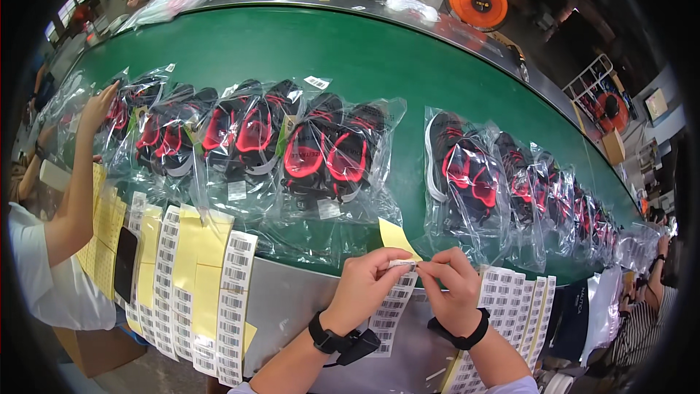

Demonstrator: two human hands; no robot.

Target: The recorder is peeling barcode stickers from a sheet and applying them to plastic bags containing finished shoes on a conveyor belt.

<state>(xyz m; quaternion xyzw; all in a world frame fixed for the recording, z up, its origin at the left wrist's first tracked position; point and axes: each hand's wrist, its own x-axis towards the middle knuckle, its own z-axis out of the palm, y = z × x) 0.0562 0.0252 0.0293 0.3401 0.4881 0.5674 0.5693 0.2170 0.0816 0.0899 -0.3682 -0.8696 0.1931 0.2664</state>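
My left hand (368, 281) pinches the upper part of a barcode label sheet (392, 314). The sheet's yellow backing (396, 238) curls up beyond my fingers, and its white printed part hangs below. Close beside it, my right hand (452, 285) is closed, thumb and fingertips meeting at the edge of a small white label on the sheet. Whether the label has come loose there is too small to tell. Ahead of my hands, black and red shoes in clear plastic bags (328, 150) lie in a row on a green belt (292, 37); another bagged pair (470, 175) is to the right.
Hanging label sheets (237, 270) line the metal edge (292, 306) on my left, with more label sheets (510, 303) on my right. A phone (127, 264) lies among the left sheets. A co-worker's arm (76, 182) reaches over the belt. An orange fan (477, 2) stands beyond.
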